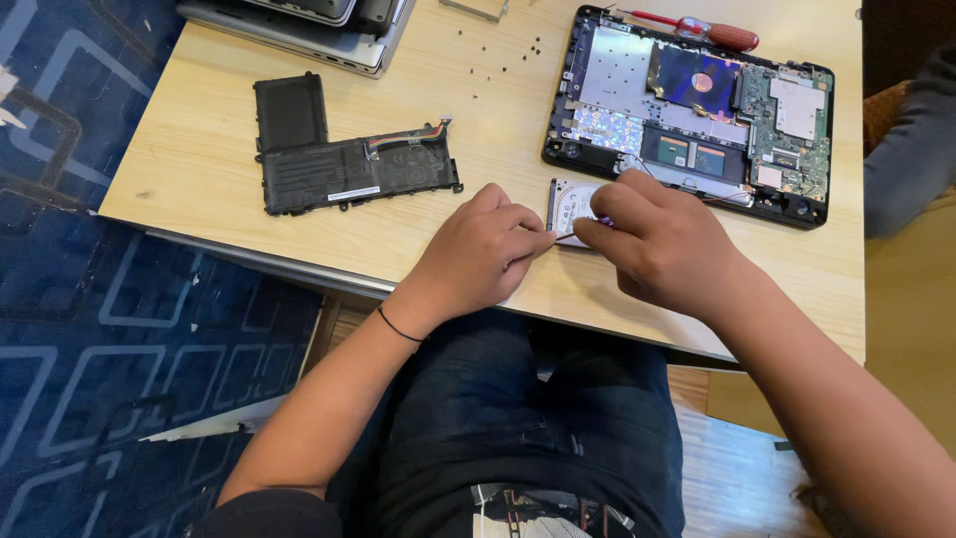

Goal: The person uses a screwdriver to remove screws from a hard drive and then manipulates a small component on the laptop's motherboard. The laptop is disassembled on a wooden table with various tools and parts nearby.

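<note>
A small silver hard drive (571,205) lies on the wooden table (199,149) near its front edge. My left hand (478,254) rests beside it, fingertips pinched against the drive's left edge. My right hand (662,244) covers the drive's right side and pinches a small purple-tipped item; what it is cannot be made out. Just behind the hands lies an opened black laptop (687,115) with its bottom cover off, circuit boards and a copper cooler exposed.
A black L-shaped laptop battery (339,159) lies to the left. A red-handled screwdriver (712,32) rests at the laptop's far edge. Several loose screws (498,55) are scattered behind. Closed laptops (319,25) are stacked at the back left. Another person's sleeve (911,149) is at right.
</note>
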